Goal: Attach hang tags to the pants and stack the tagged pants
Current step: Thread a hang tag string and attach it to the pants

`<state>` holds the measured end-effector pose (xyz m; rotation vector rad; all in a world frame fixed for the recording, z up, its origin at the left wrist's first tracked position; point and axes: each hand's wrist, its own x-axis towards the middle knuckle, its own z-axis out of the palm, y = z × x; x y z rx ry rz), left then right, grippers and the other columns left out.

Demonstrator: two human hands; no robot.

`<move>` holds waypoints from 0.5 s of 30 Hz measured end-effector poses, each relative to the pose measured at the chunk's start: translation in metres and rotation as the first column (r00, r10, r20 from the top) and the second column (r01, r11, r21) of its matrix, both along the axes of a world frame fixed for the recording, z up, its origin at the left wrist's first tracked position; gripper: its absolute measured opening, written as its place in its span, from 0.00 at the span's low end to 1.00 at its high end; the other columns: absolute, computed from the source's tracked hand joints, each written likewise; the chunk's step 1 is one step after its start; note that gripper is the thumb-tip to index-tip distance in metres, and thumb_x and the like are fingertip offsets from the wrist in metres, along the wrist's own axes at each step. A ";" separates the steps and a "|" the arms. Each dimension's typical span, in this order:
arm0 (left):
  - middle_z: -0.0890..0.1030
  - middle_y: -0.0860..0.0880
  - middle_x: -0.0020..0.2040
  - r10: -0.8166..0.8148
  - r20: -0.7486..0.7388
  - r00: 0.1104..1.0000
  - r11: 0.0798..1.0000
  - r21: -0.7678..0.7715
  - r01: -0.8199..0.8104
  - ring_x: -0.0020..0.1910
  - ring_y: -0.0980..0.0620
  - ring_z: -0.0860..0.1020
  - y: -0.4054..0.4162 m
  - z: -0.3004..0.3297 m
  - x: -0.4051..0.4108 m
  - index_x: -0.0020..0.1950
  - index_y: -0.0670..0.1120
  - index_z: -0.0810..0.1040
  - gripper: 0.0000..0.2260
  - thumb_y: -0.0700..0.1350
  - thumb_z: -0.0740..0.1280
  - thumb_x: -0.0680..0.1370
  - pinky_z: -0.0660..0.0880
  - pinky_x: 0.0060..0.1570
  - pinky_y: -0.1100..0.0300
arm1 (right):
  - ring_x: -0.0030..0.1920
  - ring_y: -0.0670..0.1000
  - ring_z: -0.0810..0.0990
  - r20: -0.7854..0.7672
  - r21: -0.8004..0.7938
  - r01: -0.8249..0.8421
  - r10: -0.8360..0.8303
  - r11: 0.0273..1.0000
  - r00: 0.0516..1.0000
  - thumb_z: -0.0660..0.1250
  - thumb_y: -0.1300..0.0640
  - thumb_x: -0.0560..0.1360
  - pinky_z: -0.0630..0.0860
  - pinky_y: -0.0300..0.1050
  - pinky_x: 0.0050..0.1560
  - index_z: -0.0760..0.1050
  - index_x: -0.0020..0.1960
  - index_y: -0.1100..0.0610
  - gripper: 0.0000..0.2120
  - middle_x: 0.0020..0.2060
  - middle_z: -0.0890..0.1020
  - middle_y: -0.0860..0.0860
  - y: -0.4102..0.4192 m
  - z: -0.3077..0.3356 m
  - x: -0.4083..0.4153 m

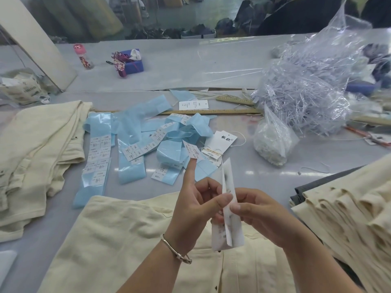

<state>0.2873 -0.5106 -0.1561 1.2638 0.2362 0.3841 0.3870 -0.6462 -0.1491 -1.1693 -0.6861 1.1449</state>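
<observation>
Both hands work above 1 cream pair of pants (131,240) spread at the near edge of the desk (243,66). The left hand (196,206) pinches a folded white hang tag (227,208) between thumb and curled fingers, while its index finger points up with 1 small white sticker (193,150) stuck on the tip. The right hand (257,212) pinches the same tag from the other side. At the right edge lies a stack of folded cream pants (347,210); I cannot count its layers. At the left edge lies 1 more heap of cream pants (36,149). Mid-desk are several blue sticker strips (131,132), a small bundle of white hang tags (220,142), 2 wooden rulers (213,112) and 2 clear plastic bags (304,85). Near the far left stands 1 pink-capped bottle (83,56).
</observation>
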 end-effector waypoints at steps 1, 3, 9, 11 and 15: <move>0.77 0.46 0.38 0.009 0.002 1.000 1.000 0.000 -0.009 0.37 0.50 0.77 0.001 0.000 0.000 0.76 0.61 0.52 0.46 0.45 0.75 0.66 0.75 0.32 0.58 | 0.49 0.55 0.82 -0.025 -0.001 0.010 -0.010 1.000 1.000 0.67 0.56 0.72 0.77 0.44 0.50 0.79 0.53 0.65 0.14 0.46 0.83 0.57 -0.001 -0.001 0.002; 0.77 0.45 0.38 0.032 0.012 0.999 0.999 0.007 -0.032 0.37 0.49 0.77 0.003 0.001 0.000 0.74 0.61 0.53 0.44 0.41 0.73 0.68 0.75 0.33 0.56 | 0.52 0.59 0.82 -0.064 -0.023 0.037 -0.038 0.999 0.997 0.65 0.59 0.73 0.78 0.49 0.54 0.80 0.55 0.65 0.14 0.50 0.83 0.61 -0.003 -0.004 0.005; 0.74 0.46 0.35 0.264 -0.024 0.964 0.951 0.171 -0.256 0.36 0.50 0.75 0.020 -0.004 0.002 0.76 0.60 0.52 0.42 0.36 0.71 0.72 0.76 0.30 0.59 | 0.40 0.54 0.82 0.525 -0.176 0.602 -0.443 0.779 0.727 0.65 0.64 0.77 0.75 0.51 0.44 0.82 0.44 0.61 0.08 0.39 0.85 0.56 0.011 -0.013 0.027; 0.74 0.47 0.34 0.320 -0.047 0.946 0.925 0.231 -0.301 0.37 0.49 0.75 0.029 -0.008 0.002 0.78 0.56 0.50 0.42 0.32 0.70 0.74 0.76 0.30 0.60 | 0.40 0.54 0.84 0.503 -0.126 0.680 -0.544 0.723 0.672 0.65 0.64 0.77 0.78 0.49 0.42 0.82 0.43 0.57 0.09 0.38 0.86 0.51 0.015 -0.006 0.037; 0.75 0.50 0.32 0.384 -0.038 0.923 0.871 0.347 -0.348 0.36 0.50 0.75 0.039 -0.010 0.003 0.77 0.58 0.51 0.42 0.32 0.70 0.74 0.77 0.33 0.58 | 0.27 0.53 0.73 0.780 0.135 0.801 -0.562 0.582 0.277 0.68 0.66 0.70 0.67 0.41 0.27 0.70 0.35 0.56 0.10 0.26 0.76 0.50 0.024 -0.005 0.050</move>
